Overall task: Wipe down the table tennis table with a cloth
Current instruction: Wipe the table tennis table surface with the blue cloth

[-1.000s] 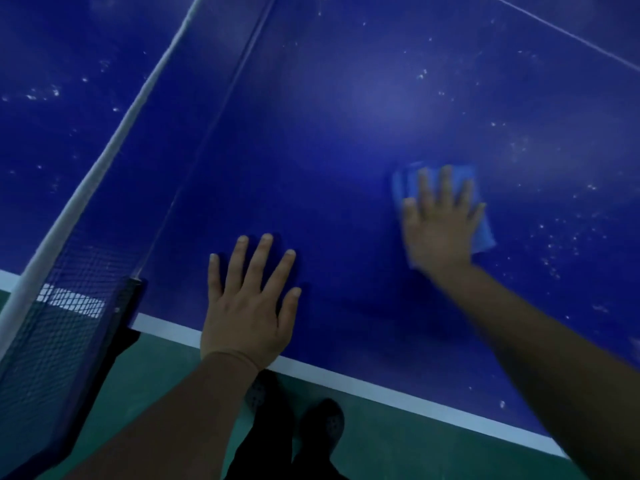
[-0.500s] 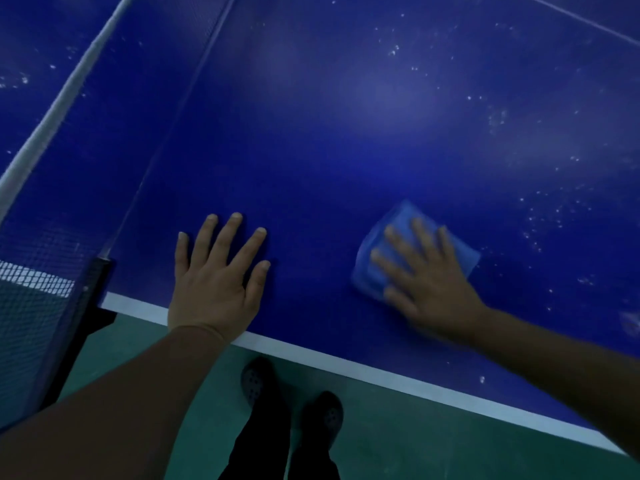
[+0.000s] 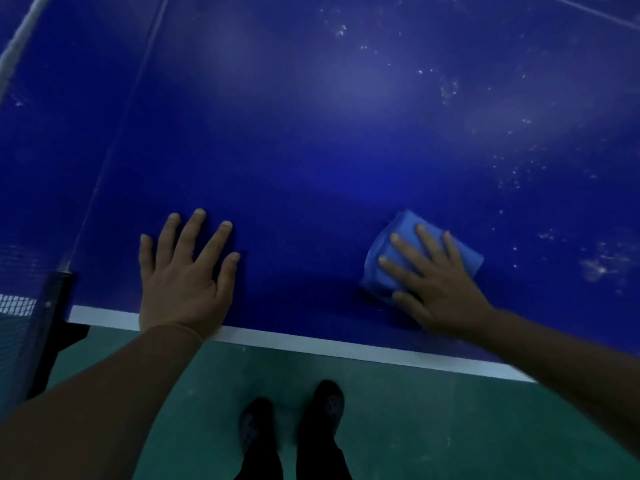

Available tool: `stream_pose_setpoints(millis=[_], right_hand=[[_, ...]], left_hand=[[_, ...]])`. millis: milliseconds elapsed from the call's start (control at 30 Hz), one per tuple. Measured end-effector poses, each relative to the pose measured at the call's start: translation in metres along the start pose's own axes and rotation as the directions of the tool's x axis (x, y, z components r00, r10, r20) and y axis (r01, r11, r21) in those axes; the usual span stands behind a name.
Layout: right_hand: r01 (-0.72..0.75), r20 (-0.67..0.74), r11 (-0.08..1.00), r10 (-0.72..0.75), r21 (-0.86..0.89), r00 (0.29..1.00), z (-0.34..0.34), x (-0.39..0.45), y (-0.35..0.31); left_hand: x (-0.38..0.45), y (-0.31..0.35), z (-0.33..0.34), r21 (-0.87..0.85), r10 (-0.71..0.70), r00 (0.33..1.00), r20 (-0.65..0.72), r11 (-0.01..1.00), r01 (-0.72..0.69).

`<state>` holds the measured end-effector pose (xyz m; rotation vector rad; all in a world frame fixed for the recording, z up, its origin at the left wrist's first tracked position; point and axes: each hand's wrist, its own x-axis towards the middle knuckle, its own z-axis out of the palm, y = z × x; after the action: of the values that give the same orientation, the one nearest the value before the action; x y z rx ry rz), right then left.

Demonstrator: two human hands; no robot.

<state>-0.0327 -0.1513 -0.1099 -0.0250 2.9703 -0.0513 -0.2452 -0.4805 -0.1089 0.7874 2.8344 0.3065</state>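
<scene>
The blue table tennis table (image 3: 311, 150) fills the upper view, with a white line along its near edge. A folded light-blue cloth (image 3: 388, 251) lies on it at the right, close to that edge. My right hand (image 3: 433, 282) presses flat on the cloth, fingers spread, covering its lower right part. My left hand (image 3: 183, 275) rests flat on the bare table near the edge, fingers apart, holding nothing. White dust specks dot the surface to the right and far right of the cloth.
The net (image 3: 20, 306) and its dark post (image 3: 55, 306) stand at the left edge of the table. Below the edge is green floor (image 3: 433, 410), where my dark shoes (image 3: 291, 417) show.
My right hand has drawn the cloth from farther up the table down toward the near edge and turned it. The left hand stays planted; the view has shifted slightly.
</scene>
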Motion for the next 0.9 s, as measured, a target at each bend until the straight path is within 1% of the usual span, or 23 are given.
stream_pose_setpoints(millis=[33, 67, 100, 133, 167, 200, 233, 300, 367, 400, 467, 500, 533, 567, 633, 667, 700, 733, 767, 800, 833, 867, 900], right_hand=[[-0.119, -0.037, 0.993, 0.118, -0.006, 0.992, -0.004, 0.008, 0.017], [-0.315, -0.053, 0.949, 0.316, 0.025, 0.947, -0.009, 0.020, 0.036], [-0.523, -0.032, 0.849, 0.526, 0.075, 0.850, -0.016, 0.031, 0.054], [-0.666, -0.010, 0.733, 0.674, 0.139, 0.739, -0.019, 0.038, 0.068], [-0.732, 0.009, 0.651, 0.746, 0.199, 0.666, -0.021, 0.043, 0.071], [-0.745, 0.011, 0.630, 0.762, 0.220, 0.648, -0.020, 0.045, 0.062], [-0.734, 0.000, 0.649, 0.749, 0.201, 0.662, -0.017, 0.045, 0.044], [-0.631, -0.037, 0.764, 0.640, 0.134, 0.768, -0.007, 0.032, -0.008], [-0.416, -0.073, 0.905, 0.422, 0.091, 0.904, 0.005, 0.001, -0.058], [-0.282, -0.047, 0.956, 0.286, 0.076, 0.957, 0.008, -0.016, -0.073], [-0.102, 0.037, 0.994, 0.100, 0.041, 0.994, 0.003, -0.034, -0.066], [-0.118, 0.043, 0.993, 0.117, 0.017, 0.992, 0.000, -0.032, -0.051], [-0.228, 0.046, 0.973, 0.227, 0.022, 0.973, -0.004, -0.024, -0.036], [-0.403, 0.035, 0.913, 0.402, 0.056, 0.915, -0.007, -0.014, -0.023], [-0.701, 0.034, 0.694, 0.707, 0.165, 0.707, -0.010, 0.008, -0.013], [-0.780, 0.039, 0.590, 0.792, 0.208, 0.609, -0.010, 0.020, -0.019], [-0.820, 0.034, 0.527, 0.837, 0.224, 0.547, -0.010, 0.030, -0.034], [-0.826, 0.018, 0.523, 0.843, 0.210, 0.538, -0.008, 0.036, -0.054], [-0.787, -0.016, 0.585, 0.804, 0.196, 0.594, -0.004, 0.038, -0.080], [-0.693, -0.046, 0.698, 0.710, 0.180, 0.703, 0.001, 0.035, -0.107], [-0.557, -0.048, 0.815, 0.570, 0.159, 0.820, 0.004, 0.025, -0.131], [-0.420, -0.038, 0.899, 0.427, 0.123, 0.903, 0.008, 0.009, -0.147], [-0.342, -0.017, 0.935, 0.345, 0.093, 0.938, 0.010, -0.007, -0.148]], left_hand=[[0.000, 0.000, 0.000, -0.007, 0.000, 1.000, 0.002, 1.000, 0.000], [0.001, 0.000, -0.001, -0.010, -0.003, 1.000, 0.003, 1.000, 0.003], [0.001, 0.001, -0.001, -0.012, -0.008, 1.000, 0.001, 1.000, 0.008], [0.002, 0.001, -0.001, -0.015, -0.009, 1.000, -0.002, 1.000, 0.009], [0.001, 0.002, -0.001, -0.021, -0.010, 1.000, -0.003, 1.000, 0.010], [0.001, 0.002, -0.001, -0.029, -0.009, 1.000, -0.002, 1.000, 0.009], [0.002, 0.002, -0.001, -0.035, -0.003, 1.000, -0.001, 0.999, 0.003], [0.002, 0.001, 0.000, -0.034, 0.007, 1.000, 0.005, 0.999, -0.007], [0.001, 0.001, 0.000, -0.026, 0.009, 1.000, 0.003, 1.000, -0.009], [0.001, 0.001, 0.001, -0.027, 0.009, 1.000, 0.001, 1.000, -0.009], [-0.001, 0.001, 0.001, -0.028, 0.020, 1.000, -0.009, 0.999, -0.020], [-0.001, 0.001, 0.001, -0.029, 0.025, 1.000, -0.014, 0.999, -0.025], [-0.001, 0.001, 0.001, -0.035, 0.025, 1.000, -0.017, 0.999, -0.026], [-0.001, 0.001, 0.001, -0.042, 0.028, 0.999, -0.020, 0.999, -0.028], [-0.001, 0.001, 0.002, -0.044, 0.036, 0.999, -0.026, 0.998, -0.037], [-0.001, 0.000, 0.002, -0.038, 0.036, 0.999, -0.029, 0.999, -0.037], [-0.001, 0.000, 0.002, -0.035, 0.037, 0.999, -0.030, 0.999, -0.038], [-0.002, 0.000, 0.002, -0.036, 0.038, 0.999, -0.029, 0.999, -0.039], [-0.003, 0.000, 0.002, -0.035, 0.038, 0.999, -0.029, 0.999, -0.039], [-0.003, 0.000, 0.002, -0.030, 0.039, 0.999, -0.032, 0.999, -0.040], [-0.003, 0.000, 0.002, -0.028, 0.041, 0.999, -0.034, 0.999, -0.042], [-0.003, 0.000, 0.002, -0.029, 0.042, 0.998, -0.036, 0.999, -0.043], [-0.003, -0.001, 0.002, -0.030, 0.042, 0.998, -0.039, 0.999, -0.043]])
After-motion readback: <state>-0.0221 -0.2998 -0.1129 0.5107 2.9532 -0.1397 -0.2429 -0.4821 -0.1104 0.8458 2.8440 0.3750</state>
